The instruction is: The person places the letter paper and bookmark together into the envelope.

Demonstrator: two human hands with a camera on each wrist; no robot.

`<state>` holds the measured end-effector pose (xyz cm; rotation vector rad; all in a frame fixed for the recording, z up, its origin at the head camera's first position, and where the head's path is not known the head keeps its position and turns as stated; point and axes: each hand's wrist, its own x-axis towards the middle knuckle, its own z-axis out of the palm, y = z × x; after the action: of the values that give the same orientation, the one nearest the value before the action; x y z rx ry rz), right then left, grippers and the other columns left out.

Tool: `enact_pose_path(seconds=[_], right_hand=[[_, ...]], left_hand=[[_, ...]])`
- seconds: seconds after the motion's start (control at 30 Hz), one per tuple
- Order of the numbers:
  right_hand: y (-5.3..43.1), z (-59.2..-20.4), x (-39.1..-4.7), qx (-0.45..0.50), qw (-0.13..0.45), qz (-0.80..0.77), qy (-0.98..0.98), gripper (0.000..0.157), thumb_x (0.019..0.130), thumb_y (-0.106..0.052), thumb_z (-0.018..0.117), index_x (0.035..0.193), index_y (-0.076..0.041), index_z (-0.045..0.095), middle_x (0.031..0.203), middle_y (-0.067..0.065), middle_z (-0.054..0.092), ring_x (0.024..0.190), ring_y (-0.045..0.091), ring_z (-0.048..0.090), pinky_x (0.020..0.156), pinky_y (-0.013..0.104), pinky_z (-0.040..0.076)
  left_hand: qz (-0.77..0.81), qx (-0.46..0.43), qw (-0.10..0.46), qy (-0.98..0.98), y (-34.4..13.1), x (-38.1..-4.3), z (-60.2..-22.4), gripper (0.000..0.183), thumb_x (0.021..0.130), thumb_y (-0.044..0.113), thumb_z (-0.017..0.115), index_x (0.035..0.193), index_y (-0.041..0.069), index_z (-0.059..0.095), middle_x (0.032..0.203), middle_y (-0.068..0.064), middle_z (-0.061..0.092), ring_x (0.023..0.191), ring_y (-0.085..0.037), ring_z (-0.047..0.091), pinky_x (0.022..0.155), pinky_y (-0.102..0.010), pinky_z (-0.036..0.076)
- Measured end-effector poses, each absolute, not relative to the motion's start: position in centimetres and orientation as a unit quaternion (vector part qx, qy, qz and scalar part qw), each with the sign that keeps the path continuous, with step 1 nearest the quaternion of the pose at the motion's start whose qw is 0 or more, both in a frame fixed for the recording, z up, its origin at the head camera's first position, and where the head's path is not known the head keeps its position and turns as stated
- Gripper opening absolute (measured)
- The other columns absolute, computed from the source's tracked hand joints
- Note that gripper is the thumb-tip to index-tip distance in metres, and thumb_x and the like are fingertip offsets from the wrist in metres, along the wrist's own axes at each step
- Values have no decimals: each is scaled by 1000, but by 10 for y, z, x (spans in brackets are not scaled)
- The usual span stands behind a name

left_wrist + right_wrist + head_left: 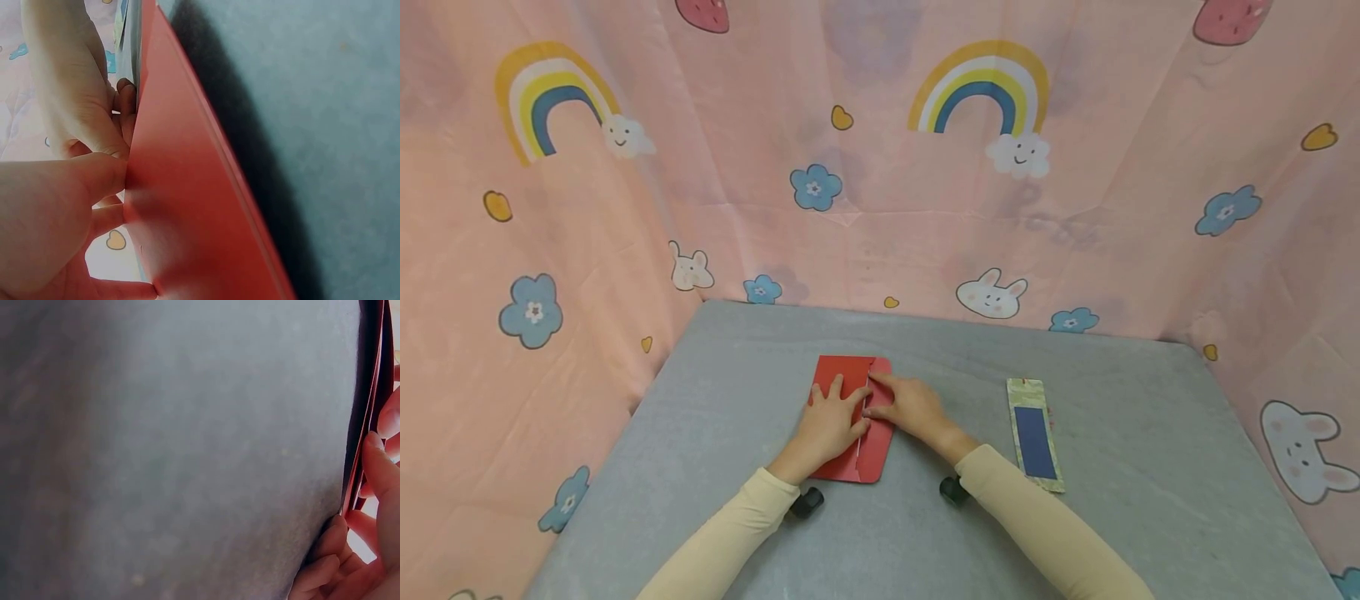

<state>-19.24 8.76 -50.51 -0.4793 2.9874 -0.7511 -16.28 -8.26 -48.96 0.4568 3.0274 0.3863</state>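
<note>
A red paper envelope with a lighter red flap along its right side lies on the grey table. My left hand rests on it with spread fingers, and the left wrist view shows those fingertips pressing its red face. At the flap's inner edge, my right hand pinches the envelope with thumb and fingers. In the right wrist view, the right thumb touches the thin layered edge while other fingers curl below it. What the envelope holds inside is hidden.
Right of the hands lies a long narrow card with a green pattern and a dark blue panel. The grey tabletop extends around both. Behind and beside the table hangs a pink printed curtain.
</note>
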Motion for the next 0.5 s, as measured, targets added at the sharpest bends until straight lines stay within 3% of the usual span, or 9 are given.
enact_pose_path(seconds=[0.3,0.4,0.5], right_hand=[[93,-506,-193,-170,13,-267,948,67,82,-45,77,140,-19,57,115,14,74,105,28,69,91,45,56],[97,-504,-192,-174,20,-281,944,67,83,-43,77,141,-17,56,92,12,74,85,23,67,79,37,55],[102,-501,-192,-174,26,-287,942,68,84,-43,76,142,-16,55,66,4,57,63,15,53,61,27,43]], left_hand=[[117,150,22,981,-83,-164,-492,52,92,39,67,141,27,54,150,-26,43,129,-59,44,86,-61,54],[118,149,24,981,-83,-164,-493,53,91,39,68,141,27,54,150,-26,42,129,-60,43,85,-61,55],[117,148,27,982,-83,-165,-494,56,90,39,69,142,27,53,151,-26,42,130,-60,43,86,-61,55]])
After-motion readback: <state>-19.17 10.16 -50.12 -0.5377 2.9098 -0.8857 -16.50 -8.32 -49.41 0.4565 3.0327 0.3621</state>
